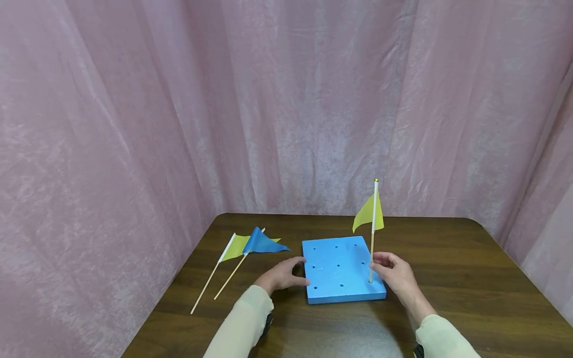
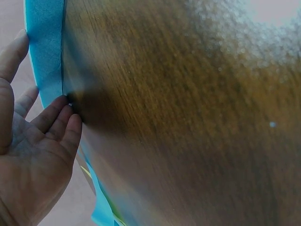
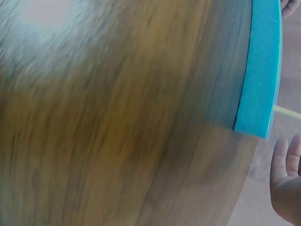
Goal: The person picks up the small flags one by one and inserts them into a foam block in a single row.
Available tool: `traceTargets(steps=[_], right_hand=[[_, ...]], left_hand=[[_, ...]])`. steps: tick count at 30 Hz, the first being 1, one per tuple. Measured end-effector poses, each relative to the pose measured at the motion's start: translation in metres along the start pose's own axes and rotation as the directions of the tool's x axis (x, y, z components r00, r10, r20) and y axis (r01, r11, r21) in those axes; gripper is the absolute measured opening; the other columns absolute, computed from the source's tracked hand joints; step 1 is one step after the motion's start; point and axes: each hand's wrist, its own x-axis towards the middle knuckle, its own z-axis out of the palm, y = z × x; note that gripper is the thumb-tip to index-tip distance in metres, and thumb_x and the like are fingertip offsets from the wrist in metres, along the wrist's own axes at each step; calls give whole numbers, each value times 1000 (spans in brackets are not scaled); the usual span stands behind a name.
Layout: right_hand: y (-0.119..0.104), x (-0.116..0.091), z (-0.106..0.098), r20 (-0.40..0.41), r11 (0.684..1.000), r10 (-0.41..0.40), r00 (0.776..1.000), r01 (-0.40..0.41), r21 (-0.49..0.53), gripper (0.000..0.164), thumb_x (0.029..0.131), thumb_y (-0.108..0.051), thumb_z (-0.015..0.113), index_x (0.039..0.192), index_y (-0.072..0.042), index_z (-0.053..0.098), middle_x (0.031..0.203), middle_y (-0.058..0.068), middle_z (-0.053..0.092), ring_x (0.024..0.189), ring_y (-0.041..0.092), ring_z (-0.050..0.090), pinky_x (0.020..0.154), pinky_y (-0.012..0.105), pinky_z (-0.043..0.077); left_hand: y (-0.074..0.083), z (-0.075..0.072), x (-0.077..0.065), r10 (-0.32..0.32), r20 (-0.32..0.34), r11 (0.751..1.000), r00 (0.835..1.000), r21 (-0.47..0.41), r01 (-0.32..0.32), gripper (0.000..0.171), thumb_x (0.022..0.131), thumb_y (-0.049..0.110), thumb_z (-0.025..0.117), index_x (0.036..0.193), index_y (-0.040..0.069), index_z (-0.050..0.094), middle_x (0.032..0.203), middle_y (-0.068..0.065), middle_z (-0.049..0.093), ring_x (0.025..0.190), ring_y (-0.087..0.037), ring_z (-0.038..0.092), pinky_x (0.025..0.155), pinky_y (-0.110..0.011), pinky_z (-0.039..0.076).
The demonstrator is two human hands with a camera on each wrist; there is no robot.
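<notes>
A flat blue board point(image 1: 329, 276) with several small holes lies on the table. In its front right hole a yellow pennant flag point(image 1: 378, 214) stands upright on a wooden stick. My right hand point(image 1: 398, 276) pinches that stick low down, thumb and forefinger at it just above the board. At the board's left edge, my left hand point(image 1: 284, 275) rests with fingers and thumb spread apart. The left wrist view has its fingertips against the board's side point(image 2: 47, 52). In the right wrist view, the stick point(image 3: 288, 112) rises from the board beside the right hand point(image 3: 287, 183), which is partly cut off.
Left of the board, a blue pennant flag point(image 1: 264, 243) lies partly over a second yellow flag point(image 1: 233, 248), their sticks slanting toward the front left. The brown wooden table point(image 1: 461, 278) ends at a pink curtain point(image 1: 286, 109) behind and at both sides.
</notes>
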Motion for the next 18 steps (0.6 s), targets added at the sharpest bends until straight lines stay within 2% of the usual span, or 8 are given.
traceTargets(steps=[8, 13, 18], right_hand=[[5, -4, -15, 48, 997, 12, 999, -9, -71, 48, 95, -18, 66, 136, 4, 52, 126, 22, 57, 110, 31, 54, 85, 33, 52], [13, -3, -22, 64, 990, -16, 998, 25, -139, 47, 93, -16, 68, 133, 6, 54, 122, 23, 60, 110, 31, 55, 84, 33, 50], [21, -4, -26, 96, 974, -33, 995, 53, -220, 48, 92, -19, 70, 131, 5, 56, 122, 21, 61, 110, 31, 56, 88, 40, 49]], left_hand=[[3, -1, 0, -1, 5, 1000, 1000, -8, 1, 76, 84, 46, 77, 148, 20, 45, 151, -8, 43, 139, -32, 38, 108, -56, 35], [2, -2, 3, -3, 10, 1000, 1000, 7, 2, 78, 83, 49, 77, 148, 20, 45, 149, -7, 46, 137, -30, 41, 108, -54, 36], [0, -3, 3, 5, -17, 1000, 1000, -21, -5, 75, 84, 47, 76, 147, 19, 46, 144, -8, 50, 132, -30, 46, 106, -54, 39]])
